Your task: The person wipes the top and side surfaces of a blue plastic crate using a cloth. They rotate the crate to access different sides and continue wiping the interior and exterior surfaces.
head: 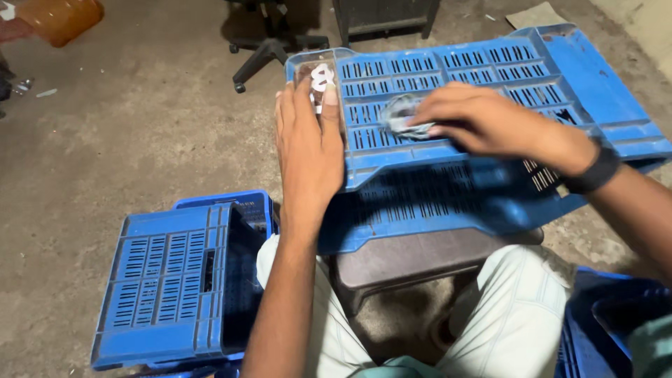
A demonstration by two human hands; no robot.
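Observation:
A large blue slatted plastic crate lies tilted on its side across a dark stool in front of me. My left hand grips the crate's left end, fingers over its edge near a clear corner piece with a white mark. My right hand, with a black band on the wrist, presses a crumpled grey cloth against the crate's slatted side.
A second blue crate lies on the concrete floor at the lower left beside my knee. Another blue crate sits at the lower right. A black office chair base and an orange container stand farther back.

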